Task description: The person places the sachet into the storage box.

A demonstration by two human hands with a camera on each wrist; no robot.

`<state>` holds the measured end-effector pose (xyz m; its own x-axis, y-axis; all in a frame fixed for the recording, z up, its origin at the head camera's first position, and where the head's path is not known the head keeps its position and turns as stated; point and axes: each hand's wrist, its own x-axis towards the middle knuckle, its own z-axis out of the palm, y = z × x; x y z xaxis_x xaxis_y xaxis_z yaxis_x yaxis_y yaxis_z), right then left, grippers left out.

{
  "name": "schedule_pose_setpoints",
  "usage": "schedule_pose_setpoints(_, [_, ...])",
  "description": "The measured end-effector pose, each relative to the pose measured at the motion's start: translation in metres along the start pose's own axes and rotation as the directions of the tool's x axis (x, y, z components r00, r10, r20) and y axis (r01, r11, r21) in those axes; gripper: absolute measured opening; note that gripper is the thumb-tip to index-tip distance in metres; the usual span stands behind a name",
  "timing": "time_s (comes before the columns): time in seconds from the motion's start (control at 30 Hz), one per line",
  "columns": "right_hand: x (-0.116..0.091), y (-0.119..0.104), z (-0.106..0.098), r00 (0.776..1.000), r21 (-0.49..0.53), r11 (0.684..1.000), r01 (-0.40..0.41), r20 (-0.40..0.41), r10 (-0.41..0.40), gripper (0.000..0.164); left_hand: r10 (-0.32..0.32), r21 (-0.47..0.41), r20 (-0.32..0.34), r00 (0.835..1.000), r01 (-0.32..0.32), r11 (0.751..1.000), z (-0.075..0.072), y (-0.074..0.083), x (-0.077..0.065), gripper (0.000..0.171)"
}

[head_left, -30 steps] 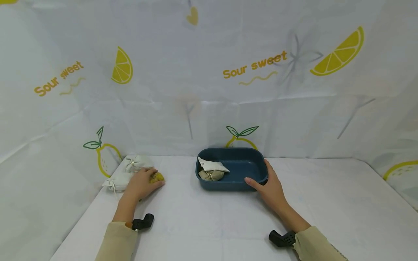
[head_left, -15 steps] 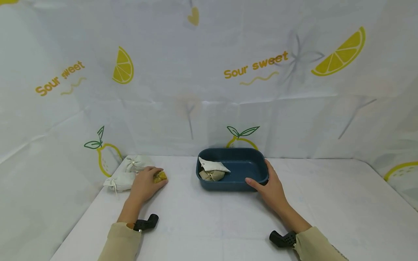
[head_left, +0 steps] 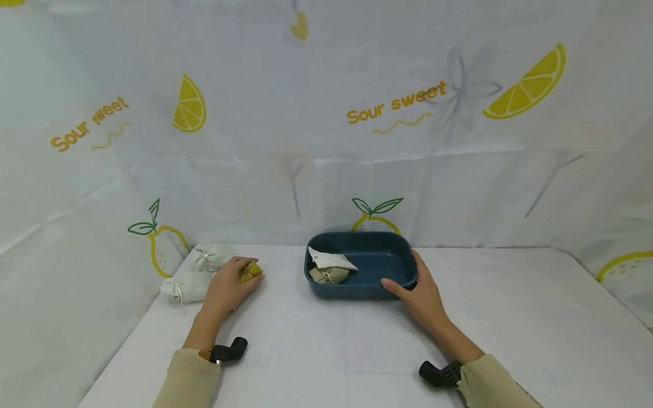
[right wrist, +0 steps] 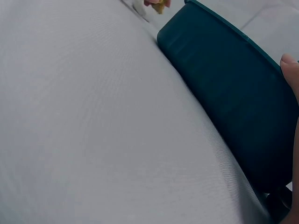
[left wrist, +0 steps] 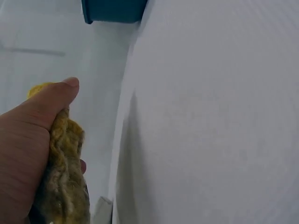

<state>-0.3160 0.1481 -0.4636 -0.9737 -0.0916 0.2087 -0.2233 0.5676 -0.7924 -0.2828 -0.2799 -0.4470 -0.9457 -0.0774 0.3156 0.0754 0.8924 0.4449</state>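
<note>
My left hand point(head_left: 228, 283) holds a mottled yellow cloth pouch point(head_left: 250, 272) between thumb and fingers at the left of the table. Up close in the left wrist view, the pouch point(left wrist: 65, 172) looks fuzzy and creased, with darker patches lower down. My right hand point(head_left: 419, 290) grips the right end of a dark blue plastic bin point(head_left: 352, 291), thumb over its front rim. Inside the bin, at its left end, a white cloth pouch point(head_left: 330, 259) lies over a beige drawstring pouch point(head_left: 331, 276).
Two pale drawstring pouches lie left of my left hand: a rear pouch point(head_left: 213, 256) and a nearer pouch point(head_left: 191, 286), partly behind the hand. A white cloth covers the table point(head_left: 306, 340). Behind it hangs a white lemon-print sheet point(head_left: 326, 130).
My left hand has shifted a little to the right with the yellow pouch, away from the pale pouches, and the pouch has tilted. The right hand and bin have stayed in place.
</note>
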Motion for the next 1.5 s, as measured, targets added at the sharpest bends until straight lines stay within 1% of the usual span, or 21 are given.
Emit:
schedule_pose_setpoints(0.1, [0.001,0.001,0.001,1.0,0.001,1.0,0.004,-0.002,-0.004,0.107,0.035,-0.013,-0.013,0.999,-0.035,0.999,-0.002,0.012,0.003,0.049])
schedule_pose_setpoints(0.23, [0.002,0.0,0.001,1.0,0.01,1.0,0.009,-0.002,-0.009,0.107,0.089,-0.028,-0.028,0.996,-0.09,0.996,-0.008,0.031,0.008,0.048])
schedule_pose_setpoints(0.4, [0.0,0.001,0.002,1.0,0.014,1.0,-0.001,-0.009,0.001,0.106,0.173,-0.041,-0.05,0.984,-0.175,0.984,-0.012,0.058,0.017,0.047])
schedule_pose_setpoints(0.63, [-0.002,0.002,0.004,1.0,0.029,0.999,-0.016,-0.012,0.016,0.106,0.276,-0.06,-0.046,0.96,-0.279,0.958,-0.008,0.098,0.031,0.046])
schedule_pose_setpoints(0.83, [-0.002,0.001,0.004,1.0,0.023,0.999,-0.025,-0.016,0.025,0.107,0.368,-0.067,-0.012,0.93,-0.368,0.928,-0.002,0.136,0.044,0.048])
schedule_pose_setpoints(0.93, [-0.003,-0.001,0.003,0.999,0.022,0.999,-0.029,-0.012,0.03,0.106,0.422,-0.057,0.019,0.907,-0.42,0.906,0.005,0.155,0.05,0.048])
schedule_pose_setpoints(1.07, [-0.004,-0.003,0.003,0.999,0.015,0.999,-0.045,-0.005,0.045,0.107,0.472,-0.032,0.073,0.878,-0.471,0.881,0.019,0.175,0.056,0.049])
schedule_pose_setpoints(1.1, [-0.004,-0.003,0.003,0.999,0.015,0.999,-0.047,-0.004,0.047,0.107,0.481,-0.026,0.082,0.873,-0.48,0.877,0.023,0.179,0.056,0.049])
schedule_pose_setpoints(1.23, [-0.002,-0.002,0.004,0.999,0.019,0.999,-0.041,-0.005,0.041,0.107,0.501,0.015,0.165,0.849,-0.51,0.86,0.047,0.188,0.055,0.052])
schedule_pose_setpoints(1.33, [-0.002,-0.001,0.003,1.0,0.025,0.999,-0.026,-0.007,0.026,0.107,0.486,0.034,0.265,0.832,-0.512,0.858,0.063,0.19,0.054,0.052])
schedule_pose_setpoints(1.43, [-0.002,-0.001,0.002,1.0,0.025,0.999,-0.02,-0.008,0.02,0.107,0.458,0.029,0.334,0.824,-0.494,0.869,0.073,0.191,0.054,0.05])
schedule_pose_setpoints(1.5, [-0.002,-0.001,0.003,1.0,0.022,0.999,-0.026,-0.006,0.026,0.107,0.442,0.021,0.364,0.82,-0.481,0.876,0.076,0.19,0.056,0.046])
